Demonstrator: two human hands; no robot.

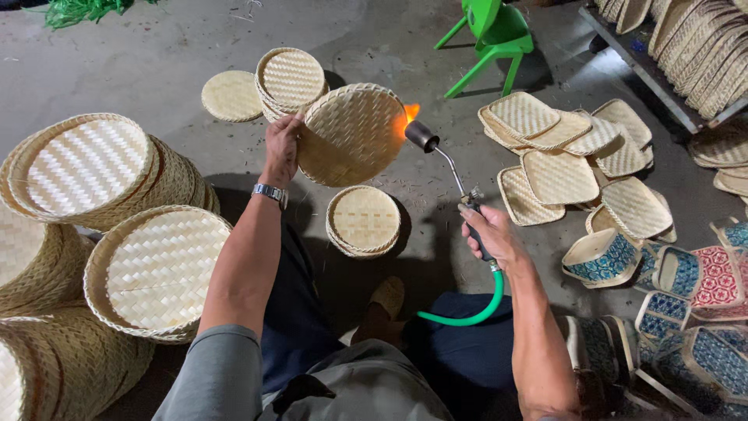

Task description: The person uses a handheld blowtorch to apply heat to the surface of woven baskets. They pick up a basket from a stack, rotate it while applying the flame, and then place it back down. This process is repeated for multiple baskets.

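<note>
Holding a round, shallow tray of pale woven bamboo (351,134) up off the floor, the left hand (282,148) grips its left rim, fingers curled behind and thumb on the near side. The tray is tilted so its underside faces the camera, showing a tight diagonal weave inside a bound rim, tan and a shade darker than the trays around it. The right hand (489,234) is closed around the handle of a metal gas torch with a bent neck and dark nozzle (425,137), fed by a green hose (471,312). An orange flame (407,117) licks the tray's right edge. Directly below the held tray a small stack of round woven trays (363,221) lies on the grey concrete floor (156,54). Large round woven baskets (156,269) stand at the left, and rounded-square woven trays (559,175) lie scattered at the right.
</note>
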